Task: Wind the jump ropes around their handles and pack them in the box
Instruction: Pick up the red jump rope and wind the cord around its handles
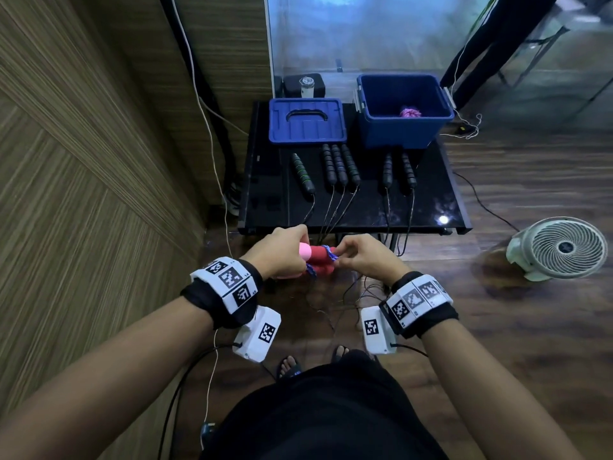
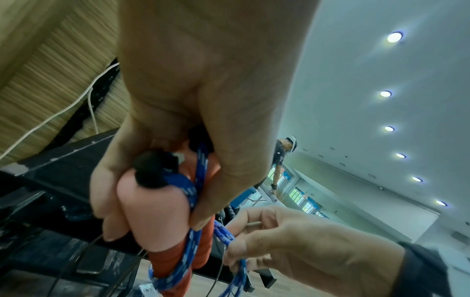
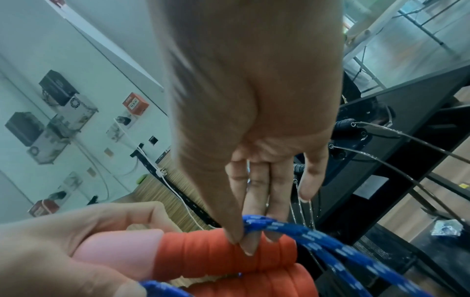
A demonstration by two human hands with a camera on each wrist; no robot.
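Two red handles (image 1: 321, 260) with pink ends are held side by side in our left hand (image 1: 282, 252), fingers and thumb curled round the pink ends, in front of the near edge of the black table (image 1: 428, 200) and clear of it; the blue rope (image 3: 300, 231) crosses the red grips, and the left wrist view shows it looped at both ends of the pair. Our right hand (image 1: 361, 257) pinches the blue rope between thumb and fingertips right against the red grip, the remaining fingers hanging straight. On the table lie six further handles: one with green bands (image 1: 303, 174), three black ribbed handles (image 1: 340, 164) touching each other, and two black handles (image 1: 398, 169) slightly apart; their thin cords run over the near edge toward the floor. Behind them stands the open blue box (image 1: 403, 127) with a pink rope bundle (image 1: 410, 112) inside, and the blue lid (image 1: 306, 127) lies flat just beside it on the left. A white fan (image 1: 564, 249) stands on the floor to the right
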